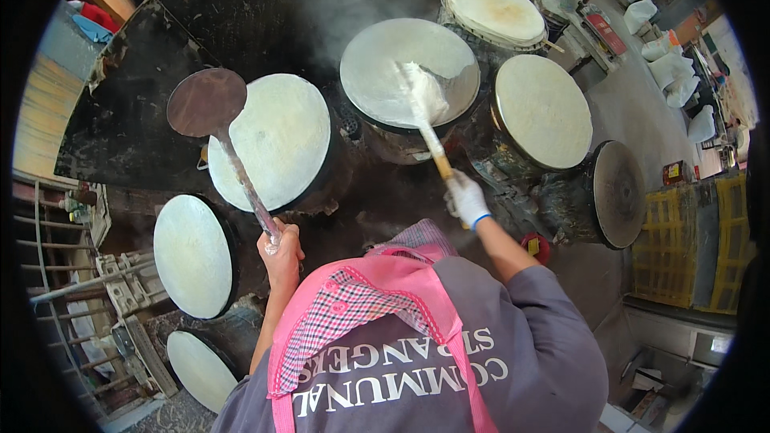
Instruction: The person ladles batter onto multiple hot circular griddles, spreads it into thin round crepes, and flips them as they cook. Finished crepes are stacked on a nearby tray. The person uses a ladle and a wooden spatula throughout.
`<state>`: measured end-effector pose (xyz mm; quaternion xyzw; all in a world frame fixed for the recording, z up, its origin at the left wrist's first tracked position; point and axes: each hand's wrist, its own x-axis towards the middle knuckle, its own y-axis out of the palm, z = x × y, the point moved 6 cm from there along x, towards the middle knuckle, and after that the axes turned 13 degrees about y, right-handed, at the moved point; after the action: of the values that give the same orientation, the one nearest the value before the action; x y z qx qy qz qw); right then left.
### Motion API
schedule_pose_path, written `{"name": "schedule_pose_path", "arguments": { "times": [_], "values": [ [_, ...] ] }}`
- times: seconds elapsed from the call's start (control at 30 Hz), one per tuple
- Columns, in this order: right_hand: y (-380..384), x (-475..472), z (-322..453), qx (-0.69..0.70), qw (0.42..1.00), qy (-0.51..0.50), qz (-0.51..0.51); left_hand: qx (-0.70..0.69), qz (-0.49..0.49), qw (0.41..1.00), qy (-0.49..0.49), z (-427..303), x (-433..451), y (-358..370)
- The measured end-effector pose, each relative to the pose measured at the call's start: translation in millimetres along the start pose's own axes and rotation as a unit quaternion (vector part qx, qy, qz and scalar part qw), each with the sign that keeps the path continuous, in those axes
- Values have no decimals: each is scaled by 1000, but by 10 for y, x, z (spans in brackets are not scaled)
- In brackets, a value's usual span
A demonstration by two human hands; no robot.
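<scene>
My bare left hand grips the handle of a long-handled tool with a round brown head. That head hangs over the edge of a griddle covered by a pale round flatbread sheet. In a white glove, my right hand holds the wooden handle of a spreading tool. White batter coats its far end and lies on the middle round griddle. A thin wet layer covers much of that griddle, with a darker patch at its right. Steam rises beside it.
Another covered griddle stands to the right, near an uncovered dark one. Finished-looking round sheets lie on a rack at the back. Two more pale discs are at left. White sacks line the far right.
</scene>
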<state>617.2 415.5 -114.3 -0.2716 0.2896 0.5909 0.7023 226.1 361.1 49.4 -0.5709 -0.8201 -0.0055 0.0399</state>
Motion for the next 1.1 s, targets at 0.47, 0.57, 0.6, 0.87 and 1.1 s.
{"name": "schedule_pose_path", "arguments": {
  "times": [0.47, 0.57, 0.6, 0.87, 1.1],
  "values": [
    [-397, -139, 335, -199, 973, -101, 55, -15, -4, 1000, 6, -82, -306, 583],
    [-765, -80, -26, -103, 994, -35, 34, -8, -22, 1000, -11, -33, -378, 606],
    [-935, 15, -13, -74, 997, -15, 17, -7, -22, 1000, -12, -26, -389, 620],
    [-1196, 443, 988, -94, 994, -58, -2, -9, 13, 1000, -9, -39, -307, 958],
    [-1116, -191, 553, -313, 775, -515, -191, 25, -9, 999, -19, -39, -353, 1024]
  ]
}}
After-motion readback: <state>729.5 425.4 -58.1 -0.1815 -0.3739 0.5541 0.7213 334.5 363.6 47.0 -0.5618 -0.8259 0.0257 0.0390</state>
